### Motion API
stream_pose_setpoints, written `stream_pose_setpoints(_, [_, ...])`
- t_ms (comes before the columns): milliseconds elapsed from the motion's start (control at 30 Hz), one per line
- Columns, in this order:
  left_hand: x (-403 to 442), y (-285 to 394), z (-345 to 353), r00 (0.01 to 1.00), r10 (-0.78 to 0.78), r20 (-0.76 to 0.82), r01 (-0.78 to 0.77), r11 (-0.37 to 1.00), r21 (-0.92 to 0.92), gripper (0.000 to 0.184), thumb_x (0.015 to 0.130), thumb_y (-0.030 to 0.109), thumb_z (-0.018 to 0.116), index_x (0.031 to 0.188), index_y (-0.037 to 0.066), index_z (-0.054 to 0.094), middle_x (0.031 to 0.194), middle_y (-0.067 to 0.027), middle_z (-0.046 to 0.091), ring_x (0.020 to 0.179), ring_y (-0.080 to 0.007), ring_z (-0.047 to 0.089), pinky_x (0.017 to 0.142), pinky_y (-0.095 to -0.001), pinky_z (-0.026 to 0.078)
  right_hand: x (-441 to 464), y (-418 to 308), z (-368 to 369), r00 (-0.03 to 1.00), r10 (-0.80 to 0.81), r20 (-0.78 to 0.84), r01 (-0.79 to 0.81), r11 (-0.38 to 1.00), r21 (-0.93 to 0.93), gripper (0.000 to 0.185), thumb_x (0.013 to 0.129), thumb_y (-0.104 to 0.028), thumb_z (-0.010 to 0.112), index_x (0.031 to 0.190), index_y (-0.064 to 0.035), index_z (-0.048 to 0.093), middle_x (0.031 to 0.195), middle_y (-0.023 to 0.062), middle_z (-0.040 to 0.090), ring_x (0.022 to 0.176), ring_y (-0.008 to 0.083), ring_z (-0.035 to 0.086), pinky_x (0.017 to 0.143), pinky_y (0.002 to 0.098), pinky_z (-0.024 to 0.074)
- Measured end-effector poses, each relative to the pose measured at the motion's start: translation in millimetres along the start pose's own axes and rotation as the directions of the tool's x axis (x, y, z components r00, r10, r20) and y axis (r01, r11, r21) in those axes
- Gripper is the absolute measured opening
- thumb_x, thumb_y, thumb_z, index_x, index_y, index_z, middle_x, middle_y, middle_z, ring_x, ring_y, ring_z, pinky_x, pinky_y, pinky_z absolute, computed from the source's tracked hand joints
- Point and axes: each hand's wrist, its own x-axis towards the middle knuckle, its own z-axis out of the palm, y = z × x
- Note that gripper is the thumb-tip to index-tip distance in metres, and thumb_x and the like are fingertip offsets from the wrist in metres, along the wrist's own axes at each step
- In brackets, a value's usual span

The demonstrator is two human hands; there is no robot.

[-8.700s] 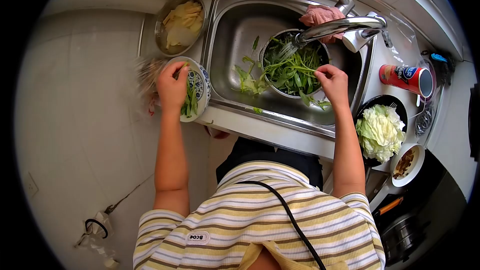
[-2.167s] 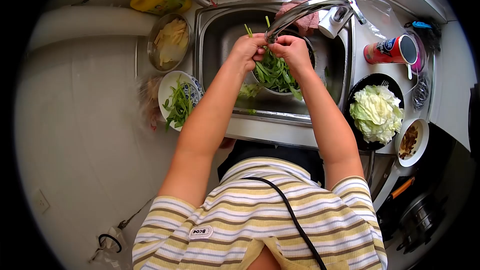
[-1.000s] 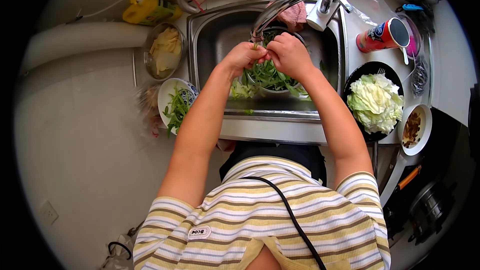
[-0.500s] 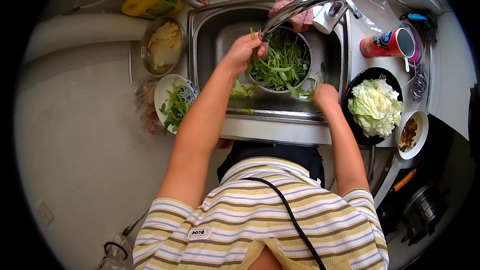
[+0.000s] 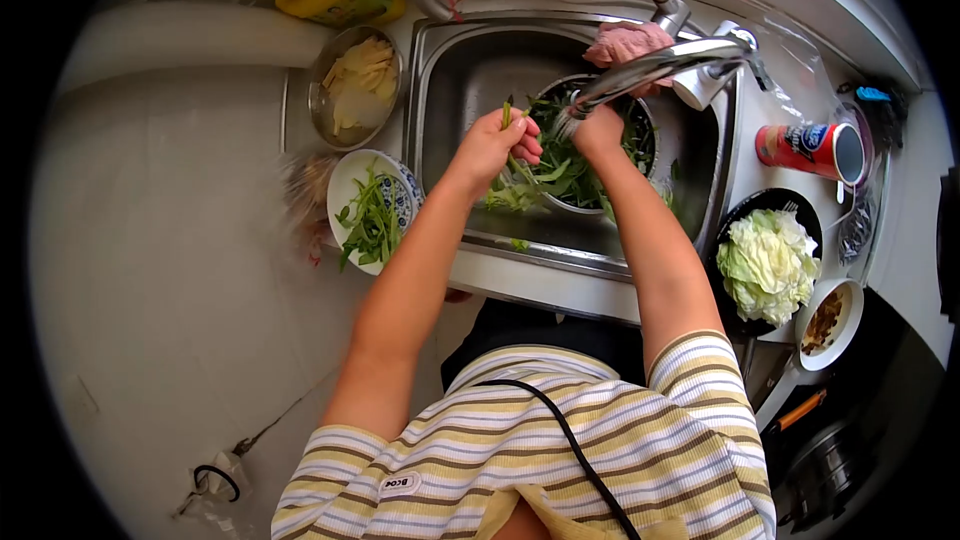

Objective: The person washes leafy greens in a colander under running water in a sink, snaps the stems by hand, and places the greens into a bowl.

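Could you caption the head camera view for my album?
Left hand holds green stems; right hand at the bowl of greens beneath the tap.

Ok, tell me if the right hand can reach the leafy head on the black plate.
Probably yes: the right hand is at the greens by the tap, but nothing visible covers the leafy head, and the side towards it looks open.

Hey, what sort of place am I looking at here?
Probably a kitchen, perhaps a home one: a rectangular stainless-steel sink, a curved chrome faucet and bright green, leafy long-stemmed vegetables show it.
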Motion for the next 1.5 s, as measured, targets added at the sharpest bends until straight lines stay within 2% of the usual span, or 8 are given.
stream_pose_setpoints(367, [-43, -23, 18, 0.991, -0.012, -0.135, -0.01, 0.988, -0.157, 0.015, 0.091, 0.017, 0.047, 0.09, 0.005, 0.056, 0.067, 0.0019, 0.046, 0.06, -0.0082, 0.044, 0.06, -0.0265, 0.043, -29, -27, -65, 0.984, -0.162, 0.068, 0.169, 0.98, -0.107, 0.025, 0.077, -0.025, 0.059, 0.083, -0.0018, 0.065, 0.073, 0.0206, 0.062, 0.073, 0.0386, 0.06, 0.067, 0.046, 0.049])
stream_pose_setpoints(467, [-93, 16, -19, 0.906, 0.285, -0.313, -0.126, 0.888, 0.442, 0.016, 0.087, 0.017, 0.051, 0.09, 0.003, 0.057, 0.079, -0.0072, 0.059, 0.073, -0.0162, 0.055, 0.066, -0.0294, 0.044, -15, -25, -70, 0.923, -0.368, -0.113, 0.342, 0.919, -0.195, 0.023, 0.079, -0.024, 0.061, 0.085, -0.0014, 0.06, 0.064, 0.0161, 0.06, 0.061, 0.0331, 0.061, 0.058, 0.0425, 0.05])
stream_pose_setpoints(533, [-140, 42, -68, 0.718, 0.468, -0.515, 0.046, 0.707, 0.706, 0.015, 0.085, 0.016, 0.052, 0.093, 0.003, 0.056, 0.081, -0.0137, 0.06, 0.077, -0.0256, 0.059, 0.067, -0.033, 0.045, -6, -34, -93, 0.985, -0.114, 0.13, 0.029, 0.852, 0.523, 0.022, 0.082, -0.023, 0.062, 0.075, -0.0029, 0.053, 0.058, 0.01, 0.057, 0.048, 0.0209, 0.058, 0.045, 0.0332, 0.0471])
stream_pose_setpoints(633, [-160, 15, -131, 0.515, 0.709, -0.483, 0.186, 0.457, 0.87, 0.023, 0.084, 0.016, 0.054, 0.103, 0.002, 0.051, 0.094, -0.0167, 0.058, 0.091, -0.0322, 0.056, 0.077, -0.0412, 0.043, -21, -46, -86, 0.982, 0.02, 0.189, -0.138, 0.757, 0.639, 0.024, 0.086, -0.02, 0.058, 0.071, -0.0039, 0.048, 0.055, 0.0062, 0.055, 0.042, 0.013, 0.054, 0.038, 0.0255, 0.0432])
stream_pose_setpoints(900, [-128, -109, -181, 0.656, 0.496, -0.569, 0.285, 0.536, 0.795, 0.055, 0.078, 0.017, 0.063, 0.124, -0.002, 0.041, 0.122, -0.0224, 0.039, 0.112, -0.038, 0.037, 0.095, -0.0456, 0.031, -47, -44, -69, 0.809, 0.305, 0.503, -0.525, -0.011, 0.851, 0.025, 0.089, -0.028, 0.055, 0.091, -0.0034, 0.049, 0.079, 0.0135, 0.06, 0.061, 0.0243, 0.061, 0.055, 0.0356, 0.0531])
stream_pose_setpoints(1400, [10, 3, -24, 0.665, 0.746, -0.041, -0.631, 0.59, 0.504, 0.016, 0.068, 0.012, 0.068, 0.083, 0.006, 0.066, 0.079, -0.0121, 0.064, 0.075, -0.0278, 0.06, 0.075, -0.0347, 0.045, -30, -60, -89, 0.754, 0.348, 0.558, -0.427, -0.386, 0.818, 0.026, 0.083, -0.032, 0.063, 0.089, -0.0085, 0.053, 0.085, 0.0113, 0.06, 0.069, 0.0255, 0.06, 0.061, 0.0365, 0.0535])
stream_pose_setpoints(1467, [18, -3, -17, 0.69, 0.723, -0.023, -0.591, 0.582, 0.559, 0.014, 0.069, 0.011, 0.068, 0.082, 0.006, 0.067, 0.072, -0.0082, 0.064, 0.071, -0.0224, 0.062, 0.07, -0.0314, 0.046, -34, -55, -90, 0.748, 0.367, 0.553, -0.456, -0.321, 0.83, 0.023, 0.083, -0.027, 0.064, 0.09, -0.0065, 0.057, 0.081, 0.0084, 0.059, 0.066, 0.0206, 0.059, 0.059, 0.0301, 0.0513])
stream_pose_setpoints(1500, [32, -9, -17, 0.832, 0.553, -0.033, -0.506, 0.784, 0.36, 0.012, 0.07, 0.01, 0.068, 0.081, 0.004, 0.067, 0.071, -0.0066, 0.065, 0.068, -0.0179, 0.061, 0.066, -0.029, 0.046, -30, -64, -98, 0.954, 0.277, 0.118, -0.254, 0.528, 0.81, 0.021, 0.081, -0.021, 0.064, 0.095, -0.005, 0.061, 0.077, 0.005, 0.058, 0.064, 0.0151, 0.056, 0.058, 0.0248, 0.0475])
